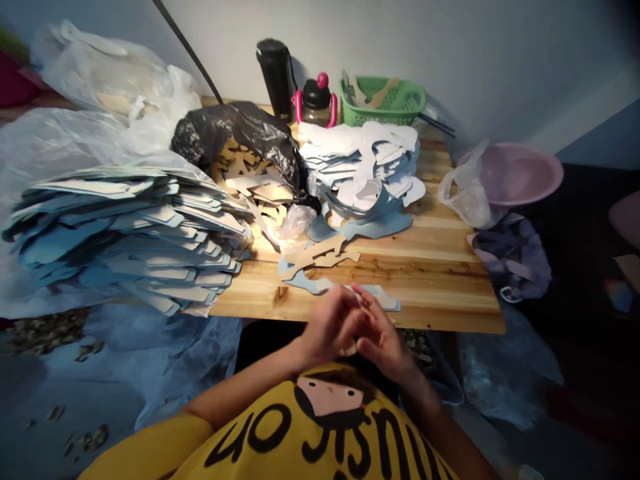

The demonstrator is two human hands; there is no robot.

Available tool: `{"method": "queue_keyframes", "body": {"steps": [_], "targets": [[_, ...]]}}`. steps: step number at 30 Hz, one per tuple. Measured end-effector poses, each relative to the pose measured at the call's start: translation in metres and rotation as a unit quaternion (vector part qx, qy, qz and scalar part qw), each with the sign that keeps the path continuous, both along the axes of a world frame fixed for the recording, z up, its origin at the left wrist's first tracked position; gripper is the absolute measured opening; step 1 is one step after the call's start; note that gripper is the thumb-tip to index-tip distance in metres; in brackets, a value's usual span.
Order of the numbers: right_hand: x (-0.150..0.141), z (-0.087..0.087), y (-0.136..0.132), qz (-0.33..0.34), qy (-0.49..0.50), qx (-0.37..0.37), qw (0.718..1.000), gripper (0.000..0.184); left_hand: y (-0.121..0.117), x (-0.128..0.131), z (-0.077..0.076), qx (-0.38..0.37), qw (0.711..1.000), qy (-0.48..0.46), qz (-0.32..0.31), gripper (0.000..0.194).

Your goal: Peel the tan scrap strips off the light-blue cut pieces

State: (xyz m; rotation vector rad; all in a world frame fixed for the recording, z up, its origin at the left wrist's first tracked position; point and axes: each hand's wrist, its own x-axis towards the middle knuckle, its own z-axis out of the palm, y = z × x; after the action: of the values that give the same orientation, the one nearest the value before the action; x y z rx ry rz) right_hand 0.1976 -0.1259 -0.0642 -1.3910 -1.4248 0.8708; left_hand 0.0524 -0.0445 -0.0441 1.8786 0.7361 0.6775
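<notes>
Your left hand and right hand are curled together at the near edge of the pine table, above your yellow T-shirt. Fingertips meet; can't tell if they're closed on anything. A pale-blue cut-out lies just ahead of your fingers, its near part close under them. Tan cut-outs rest on blue pieces just beyond.

Status: the blue cut-outs on your left are stacked in a fanned pile. The white-and-blue cut-outs ahead are piled more loosely. More tan cut-outs lie heaped by the black plastic bag.

Far end: green basket, black flask, pink-handled cup.
</notes>
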Motion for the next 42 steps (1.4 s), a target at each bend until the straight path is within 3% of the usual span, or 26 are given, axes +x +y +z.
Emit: {"method": "queue_keyframes", "body": {"steps": [3, 6, 8, 10, 13, 15, 17, 20, 22, 24, 28, 31, 34, 37, 40, 42], "targets": [[0.027, -0.003, -0.035, -0.01, 0.041, -0.073, 0.996, 0.043, -0.006, 0.011, 0.003, 0.037, 0.987, -0.041, -0.148, 0.021], [0.082, -0.009, -0.092, 0.023, -0.089, -0.202, 0.975, 0.032, 0.012, 0.002, -0.016, 0.157, 0.978, 0.048, -0.127, 0.039], [0.116, -0.008, -0.128, 0.04, -0.206, -0.282, 0.936, 0.053, 0.026, -0.013, -0.034, 0.225, 0.96, 0.137, -0.094, 0.063], [0.135, 0.001, -0.143, 0.024, -0.268, -0.32, 0.908, 0.054, 0.032, -0.03, -0.049, 0.279, 0.936, 0.184, -0.106, 0.074], [0.133, 0.017, -0.109, 0.048, -0.222, -0.28, 0.933, 0.036, 0.03, -0.047, -0.057, 0.326, 0.914, 0.168, -0.171, 0.046], [0.12, 0.02, -0.053, 0.006, -0.209, -0.196, 0.958, 0.028, 0.029, -0.051, -0.057, 0.326, 0.915, 0.132, -0.2, 0.035], [0.106, 0.012, 0.013, -0.081, -0.274, -0.059, 0.956, 0.026, 0.035, -0.052, -0.056, 0.312, 0.927, 0.097, -0.185, 0.034], [0.091, -0.008, 0.102, -0.112, -0.364, 0.071, 0.922, 0.03, 0.059, -0.053, -0.047, 0.281, 0.958, 0.023, -0.048, 0.031], [0.083, -0.019, 0.144, -0.1, -0.446, 0.081, 0.886, 0.039, 0.083, -0.057, -0.033, 0.23, 0.971, -0.038, 0.061, 0.028], [0.08, -0.024, 0.169, -0.091, -0.522, 0.063, 0.846, 0.037, 0.109, -0.062, -0.012, 0.127, 0.98, -0.092, 0.127, 0.029], [0.085, -0.019, 0.181, -0.051, -0.609, 0.049, 0.79, 0.031, 0.159, -0.065, 0.026, -0.126, 0.975, -0.15, 0.108, 0.034], [0.094, -0.013, 0.177, -0.01, -0.629, 0.051, 0.776, 0.031, 0.186, -0.053, 0.035, -0.17, 0.954, -0.203, 0.143, 0.027], [0.097, -0.009, 0.171, -0.006, -0.634, 0.059, 0.771, 0.033, 0.197, -0.036, 0.034, -0.134, 0.932, -0.252, 0.221, 0.02], [0.09, -0.008, 0.165, 0.004, -0.627, 0.074, 0.775, 0.034, 0.197, -0.028, 0.04, -0.081, 0.922, -0.293, 0.24, 0.027], [0.079, -0.007, 0.159, 0.033, -0.612, 0.088, 0.785, 0.03, 0.19, -0.044, 0.065, -0.011, 0.927, -0.304, 0.22, 0.038], [0.073, -0.006, 0.151, 0.025, -0.596, 0.115, 0.795, 0.029, 0.181, -0.071, 0.094, 0.097, 0.926, -0.281, 0.231, 0.043]]}}
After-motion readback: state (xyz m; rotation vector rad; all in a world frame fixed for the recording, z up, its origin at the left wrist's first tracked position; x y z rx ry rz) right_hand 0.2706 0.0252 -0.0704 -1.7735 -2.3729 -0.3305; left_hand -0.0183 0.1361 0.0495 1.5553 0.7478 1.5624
